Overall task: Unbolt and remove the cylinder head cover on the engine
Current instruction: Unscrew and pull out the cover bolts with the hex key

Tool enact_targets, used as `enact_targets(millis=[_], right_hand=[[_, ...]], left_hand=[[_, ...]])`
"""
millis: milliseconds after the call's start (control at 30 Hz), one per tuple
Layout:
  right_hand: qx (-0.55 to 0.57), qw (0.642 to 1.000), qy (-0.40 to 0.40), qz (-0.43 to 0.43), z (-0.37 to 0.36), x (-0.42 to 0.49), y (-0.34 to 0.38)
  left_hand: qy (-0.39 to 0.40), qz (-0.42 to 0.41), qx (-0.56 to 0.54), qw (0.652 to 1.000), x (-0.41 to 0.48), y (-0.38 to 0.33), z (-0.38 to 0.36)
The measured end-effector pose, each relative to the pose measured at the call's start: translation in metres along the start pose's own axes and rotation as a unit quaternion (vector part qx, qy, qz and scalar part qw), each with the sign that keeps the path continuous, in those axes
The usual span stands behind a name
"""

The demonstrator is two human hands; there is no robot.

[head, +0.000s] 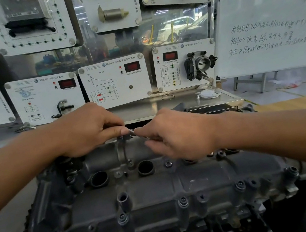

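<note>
Both hands are in, meeting mid-frame at the far edge of the engine. My right hand [179, 133] pinches a slim metal tool [133, 132] between thumb and fingertips, shaft angled up and left. My left hand [89, 129] is curled over from the other side, thumb and forefinger nipping the tool's working end. That's to steady it square on the small bolt [121, 137] there, I'd say, so it doesn't slip off. How well it's seated on the head, I can't tell; my fingers cover it.

The cylinder head cover [160, 188] sits below my hands, dark grey, filling the lower centre of the frame and not yet lifted off. Two open plug wells [145, 168] gape just under my wrists. Along the near edge, a row of bolts [183, 201] stands in its bosses, so there's plenty left to undo.

Beyond the engine, centre right, there's a steel table [177, 105] with a white cable [208, 93] coiled on it. Above that, white training boards [115, 81] with red displays fill the frame, one carrying a throttle body [200, 64]. At the upper right leans a whiteboard [271, 3] with handwriting, and parked cars [173, 28] show through the glass behind.
</note>
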State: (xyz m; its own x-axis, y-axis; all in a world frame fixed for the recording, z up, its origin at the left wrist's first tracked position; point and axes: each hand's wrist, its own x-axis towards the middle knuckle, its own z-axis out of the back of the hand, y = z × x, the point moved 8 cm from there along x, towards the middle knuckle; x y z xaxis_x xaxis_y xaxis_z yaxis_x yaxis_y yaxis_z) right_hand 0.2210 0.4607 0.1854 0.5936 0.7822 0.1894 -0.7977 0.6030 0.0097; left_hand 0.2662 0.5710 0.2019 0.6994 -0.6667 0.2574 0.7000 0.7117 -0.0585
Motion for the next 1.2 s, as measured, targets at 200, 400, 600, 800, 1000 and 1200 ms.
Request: enact_targets(millis=[200, 400, 600, 800, 1000, 1200], right_hand=[[0.015, 0.999, 0.008, 0.04, 0.003, 0.004, -0.009], [-0.04, 0.994, 0.035, 0.097, 0.009, 0.007, -0.041], [-0.167, 0.985, 0.004, 0.03, 0.037, 0.052, -0.095], [-0.001, 1.0, 0.017, 0.021, 0.012, 0.088, -0.078], [-0.252, 0.96, -0.001, 0.12, 0.0, 0.116, -0.071], [-0.33, 0.902, -0.044, 0.275, 0.003, 0.146, -0.033]], left_hand=[[-0.006, 0.021, 0.028, 0.999, -0.001, -0.002, 0.001], [-0.041, 0.059, 0.088, 0.994, 0.009, -0.002, -0.001], [-0.033, 0.121, 0.072, 0.989, 0.017, 0.01, -0.004], [-0.03, 0.184, 0.175, 0.967, 0.024, 0.007, -0.002], [-0.002, 0.371, -0.012, 0.929, 0.018, 0.03, -0.008], [0.027, 0.481, -0.216, 0.849, 0.005, 0.039, -0.012]])
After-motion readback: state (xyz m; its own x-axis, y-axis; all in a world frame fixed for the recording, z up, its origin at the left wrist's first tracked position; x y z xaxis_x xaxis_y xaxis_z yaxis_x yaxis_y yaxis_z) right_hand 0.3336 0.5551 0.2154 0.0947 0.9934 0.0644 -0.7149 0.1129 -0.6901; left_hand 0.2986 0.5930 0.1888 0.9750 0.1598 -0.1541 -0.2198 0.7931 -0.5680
